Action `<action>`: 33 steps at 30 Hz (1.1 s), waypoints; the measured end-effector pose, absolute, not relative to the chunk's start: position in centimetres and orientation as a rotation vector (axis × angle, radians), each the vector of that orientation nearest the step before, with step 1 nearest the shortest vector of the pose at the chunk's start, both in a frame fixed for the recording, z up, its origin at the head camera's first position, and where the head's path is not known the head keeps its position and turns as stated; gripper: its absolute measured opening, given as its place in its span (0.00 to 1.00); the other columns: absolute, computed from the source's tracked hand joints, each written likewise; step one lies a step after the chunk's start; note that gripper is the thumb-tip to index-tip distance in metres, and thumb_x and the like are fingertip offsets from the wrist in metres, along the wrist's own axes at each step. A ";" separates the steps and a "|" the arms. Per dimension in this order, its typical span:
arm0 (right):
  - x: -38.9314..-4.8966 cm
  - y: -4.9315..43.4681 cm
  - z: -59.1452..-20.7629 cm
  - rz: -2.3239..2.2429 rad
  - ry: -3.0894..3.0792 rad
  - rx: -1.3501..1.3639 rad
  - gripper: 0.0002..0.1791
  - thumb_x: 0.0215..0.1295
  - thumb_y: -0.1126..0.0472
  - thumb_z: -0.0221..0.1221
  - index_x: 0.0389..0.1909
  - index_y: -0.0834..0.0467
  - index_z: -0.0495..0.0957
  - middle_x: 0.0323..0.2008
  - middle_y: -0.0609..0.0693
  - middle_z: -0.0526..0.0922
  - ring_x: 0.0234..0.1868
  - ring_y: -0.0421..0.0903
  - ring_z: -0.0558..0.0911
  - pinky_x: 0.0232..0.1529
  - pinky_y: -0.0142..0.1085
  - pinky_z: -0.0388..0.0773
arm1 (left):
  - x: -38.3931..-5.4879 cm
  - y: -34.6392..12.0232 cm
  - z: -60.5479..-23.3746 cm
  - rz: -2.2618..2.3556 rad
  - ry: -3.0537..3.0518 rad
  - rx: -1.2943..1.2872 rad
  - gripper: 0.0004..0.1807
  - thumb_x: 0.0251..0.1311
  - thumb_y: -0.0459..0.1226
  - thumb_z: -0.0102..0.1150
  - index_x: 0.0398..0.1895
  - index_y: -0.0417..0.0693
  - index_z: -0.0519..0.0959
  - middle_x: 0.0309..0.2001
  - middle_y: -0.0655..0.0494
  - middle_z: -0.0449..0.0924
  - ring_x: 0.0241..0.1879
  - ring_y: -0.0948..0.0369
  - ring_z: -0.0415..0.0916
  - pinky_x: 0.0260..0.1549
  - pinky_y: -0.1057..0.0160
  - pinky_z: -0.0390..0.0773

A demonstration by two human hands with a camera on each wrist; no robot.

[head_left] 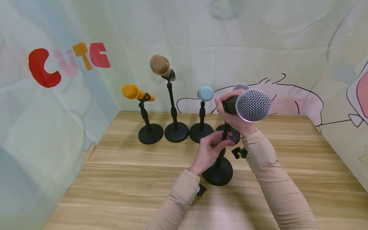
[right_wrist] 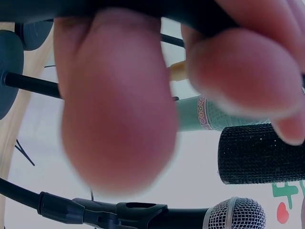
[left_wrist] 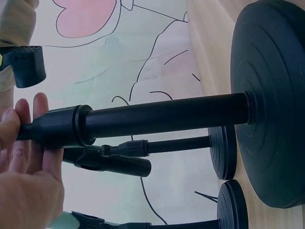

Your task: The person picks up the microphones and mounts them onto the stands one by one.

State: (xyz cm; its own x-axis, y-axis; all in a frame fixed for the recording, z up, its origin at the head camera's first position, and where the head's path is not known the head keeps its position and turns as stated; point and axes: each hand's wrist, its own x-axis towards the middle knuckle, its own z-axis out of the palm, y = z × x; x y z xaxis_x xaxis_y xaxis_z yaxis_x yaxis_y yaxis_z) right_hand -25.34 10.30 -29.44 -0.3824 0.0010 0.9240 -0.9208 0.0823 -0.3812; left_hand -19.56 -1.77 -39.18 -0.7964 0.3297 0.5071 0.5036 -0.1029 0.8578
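In the head view my right hand point(head_left: 237, 123) grips a microphone point(head_left: 254, 105) with a silver mesh head, fingers round its dark handle just behind the mesh. Lower down, my left hand point(head_left: 210, 150) holds the thin black pole of a microphone stand point(head_left: 217, 174), thumb on one side and fingers on the other. The left wrist view shows those fingers point(left_wrist: 35, 157) at the collar on top of the thick tube, above the round base point(left_wrist: 267, 105). Large blurred fingers point(right_wrist: 119, 105) of my right hand fill much of the right wrist view; a black speckled cylinder point(right_wrist: 267, 155) shows beside them.
Behind, in a row on the wooden table point(head_left: 129, 179), stand a yellow microphone point(head_left: 133, 92), a gold microphone point(head_left: 160, 65) on a taller pole, a light blue microphone point(head_left: 205, 93) and another silver-mesh microphone point(head_left: 241, 86), partly hidden by my right hand. Printed cloth walls point(head_left: 86, 25) surround the table.
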 end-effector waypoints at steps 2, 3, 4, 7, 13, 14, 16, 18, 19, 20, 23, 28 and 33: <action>-25.3 10.3 -29.5 1.414 -1.534 0.931 0.23 0.61 0.54 0.66 0.31 0.73 0.75 0.35 0.27 0.83 0.37 0.26 0.82 0.47 0.25 0.77 | -19.6 -1.8 -39.2 -2.035 -2.013 -0.947 0.11 0.68 0.29 0.57 0.52 0.35 0.79 0.43 0.34 0.86 0.45 0.42 0.86 0.52 0.64 0.83; -25.3 10.3 -29.5 1.411 -1.533 0.923 0.23 0.61 0.54 0.66 0.31 0.74 0.75 0.35 0.27 0.83 0.37 0.26 0.82 0.47 0.25 0.77 | -19.6 -1.8 -39.3 -2.033 -2.013 -0.948 0.11 0.68 0.29 0.57 0.52 0.35 0.79 0.42 0.34 0.86 0.45 0.42 0.86 0.52 0.64 0.83; -25.3 10.3 -29.6 1.408 -1.534 0.918 0.23 0.61 0.53 0.66 0.32 0.74 0.75 0.35 0.26 0.83 0.37 0.26 0.81 0.47 0.25 0.77 | -19.6 -1.8 -39.2 -2.032 -2.017 -0.944 0.11 0.69 0.29 0.57 0.52 0.35 0.79 0.43 0.34 0.86 0.45 0.42 0.86 0.52 0.64 0.83; -25.3 10.3 -29.7 1.418 -1.545 0.933 0.27 0.63 0.49 0.66 0.32 0.74 0.74 0.35 0.25 0.83 0.37 0.26 0.82 0.47 0.24 0.78 | -19.5 -1.8 -39.3 -2.027 -2.031 -0.936 0.12 0.69 0.30 0.57 0.53 0.36 0.79 0.43 0.34 0.86 0.45 0.42 0.86 0.52 0.65 0.82; -25.1 10.3 -29.7 1.462 -1.546 1.017 0.33 0.63 0.45 0.67 0.32 0.74 0.71 0.36 0.27 0.85 0.38 0.26 0.83 0.46 0.25 0.80 | -19.5 -1.9 -39.3 -2.029 -2.046 -0.925 0.13 0.69 0.30 0.57 0.54 0.34 0.78 0.44 0.33 0.86 0.46 0.42 0.86 0.52 0.66 0.82; -25.0 10.3 -29.6 1.460 -1.545 1.020 0.32 0.63 0.45 0.67 0.32 0.74 0.71 0.36 0.27 0.85 0.38 0.26 0.83 0.46 0.25 0.80 | -19.5 -1.9 -39.3 -2.029 -2.048 -0.922 0.13 0.69 0.31 0.57 0.53 0.35 0.78 0.44 0.33 0.86 0.46 0.42 0.86 0.52 0.66 0.82; -25.1 10.3 -29.7 1.461 -1.543 1.023 0.32 0.64 0.46 0.67 0.32 0.74 0.70 0.36 0.27 0.84 0.38 0.26 0.83 0.46 0.25 0.80 | -19.5 -1.8 -39.3 -2.030 -2.051 -0.918 0.13 0.69 0.31 0.57 0.53 0.35 0.78 0.44 0.34 0.86 0.46 0.42 0.86 0.52 0.65 0.82; -25.1 10.4 -29.7 1.473 -1.551 1.027 0.31 0.64 0.47 0.67 0.32 0.75 0.70 0.36 0.26 0.84 0.38 0.27 0.84 0.46 0.25 0.80 | -19.5 -1.8 -39.3 -2.025 -2.057 -0.914 0.12 0.69 0.31 0.57 0.53 0.36 0.79 0.43 0.35 0.87 0.46 0.43 0.86 0.53 0.65 0.82; -25.1 10.5 -29.7 1.491 -1.559 1.033 0.31 0.63 0.47 0.67 0.32 0.75 0.70 0.37 0.27 0.85 0.38 0.27 0.84 0.47 0.26 0.80 | -19.5 -1.8 -39.3 -2.024 -2.056 -0.916 0.12 0.69 0.31 0.57 0.53 0.36 0.79 0.43 0.36 0.87 0.45 0.43 0.86 0.53 0.65 0.82; -25.1 10.6 -29.8 1.504 -1.571 1.043 0.31 0.63 0.48 0.68 0.33 0.75 0.70 0.38 0.27 0.85 0.40 0.28 0.84 0.49 0.26 0.79 | -19.5 -1.8 -39.3 -2.024 -2.054 -0.919 0.12 0.69 0.31 0.57 0.53 0.36 0.79 0.43 0.35 0.87 0.45 0.43 0.86 0.53 0.65 0.82; -24.9 11.2 -30.1 1.513 -1.621 1.063 0.29 0.61 0.51 0.70 0.38 0.75 0.71 0.42 0.29 0.85 0.45 0.32 0.83 0.55 0.30 0.77 | -19.5 -1.8 -39.4 -2.010 -2.042 -0.932 0.12 0.69 0.30 0.57 0.53 0.35 0.79 0.42 0.35 0.87 0.44 0.42 0.86 0.51 0.66 0.82; -24.1 12.3 -30.6 1.418 -1.736 1.024 0.25 0.52 0.66 0.70 0.49 0.74 0.73 0.51 0.30 0.79 0.54 0.37 0.77 0.62 0.32 0.71 | -19.6 -1.8 -39.5 -1.969 -2.030 -0.970 0.13 0.69 0.29 0.57 0.53 0.34 0.78 0.40 0.35 0.87 0.43 0.42 0.86 0.48 0.69 0.82; -23.4 13.0 -30.4 1.492 -1.763 1.007 0.31 0.43 0.79 0.67 0.53 0.77 0.71 0.54 0.34 0.80 0.59 0.40 0.76 0.66 0.35 0.69 | -19.7 -1.8 -39.5 -1.953 -2.029 -0.980 0.12 0.69 0.30 0.57 0.53 0.35 0.78 0.40 0.36 0.87 0.43 0.43 0.87 0.48 0.68 0.82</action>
